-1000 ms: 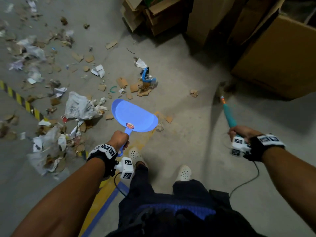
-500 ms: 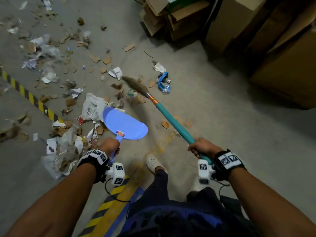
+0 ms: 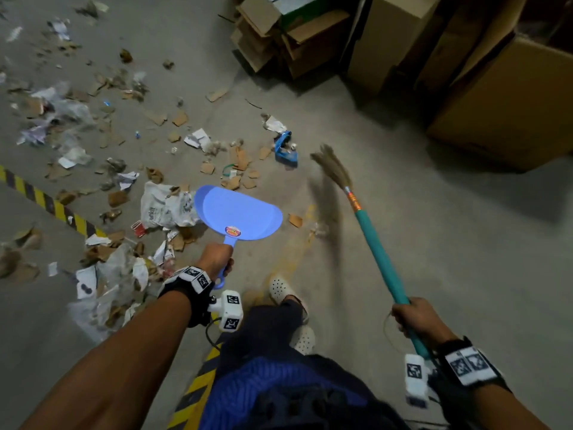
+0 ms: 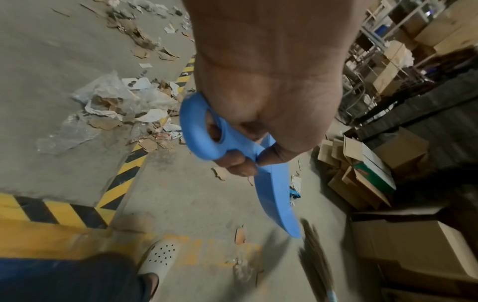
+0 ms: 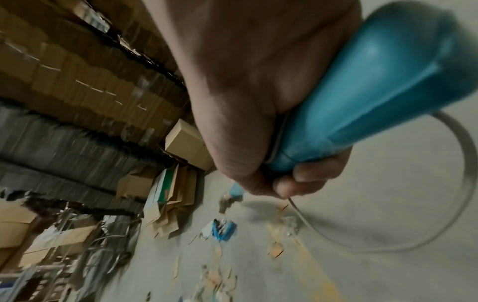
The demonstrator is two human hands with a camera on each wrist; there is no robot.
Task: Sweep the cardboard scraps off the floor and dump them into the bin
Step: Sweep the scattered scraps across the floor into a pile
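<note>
My left hand (image 3: 217, 259) grips the handle of a blue plastic dustpan (image 3: 237, 214), held above the floor beside the litter; the left wrist view shows my fingers curled round the looped handle of the dustpan (image 4: 207, 134). My right hand (image 3: 415, 318) grips the teal handle of a broom (image 3: 376, 252), whose straw head (image 3: 333, 167) is blurred right of the pan. The right wrist view has my fingers wrapped round the broom handle (image 5: 362, 102). Cardboard scraps (image 3: 242, 169) lie scattered beyond the dustpan, with one scrap (image 3: 295, 220) just right of it.
Torn paper and plastic (image 3: 164, 206) is piled left of the pan, near a yellow-black hazard stripe (image 3: 46, 203). Stacked cardboard boxes (image 3: 496, 97) stand at the back right, collapsed cartons (image 3: 279, 35) behind. A blue wrapper (image 3: 286, 150) lies among the scraps. My white clogs (image 3: 283, 290) are below.
The broom head swung from among the scraps in front of the dustpan out to the right. My right hand moved right and back. The dustpan stayed about where it was.
</note>
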